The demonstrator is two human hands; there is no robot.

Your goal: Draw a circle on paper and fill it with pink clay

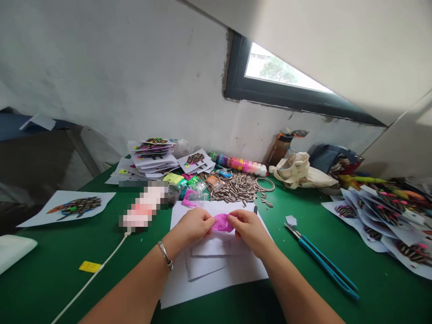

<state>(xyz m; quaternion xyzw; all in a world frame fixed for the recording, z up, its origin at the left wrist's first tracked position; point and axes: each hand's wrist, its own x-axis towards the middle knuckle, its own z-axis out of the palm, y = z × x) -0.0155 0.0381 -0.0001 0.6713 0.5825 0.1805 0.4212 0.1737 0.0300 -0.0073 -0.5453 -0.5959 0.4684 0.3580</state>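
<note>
A flattened pink piece of clay [222, 223] is stretched between my two hands, above white paper sheets [209, 288]. My left hand [195, 226], with a silver bracelet on its wrist, pinches the left edge of the pink clay between thumb and finger. The right edge is pinched by my right hand [249, 228]. Just beyond the hands lie small packets of coloured clay [192, 181] and a heap of striped sunflower seeds [236, 188]. Another bit of pink clay [189, 198] rests at the top left of the papers.
Blue tweezers [327, 261] lie at the right on the green table [297, 288]. Stacks of seed pictures stand at the back left [153, 157] and right [381, 220]. Behind are a roll of tape [265, 183], a cloth bag [300, 173] and a brown bottle [279, 148]. A white cable [91, 280] crosses the left side.
</note>
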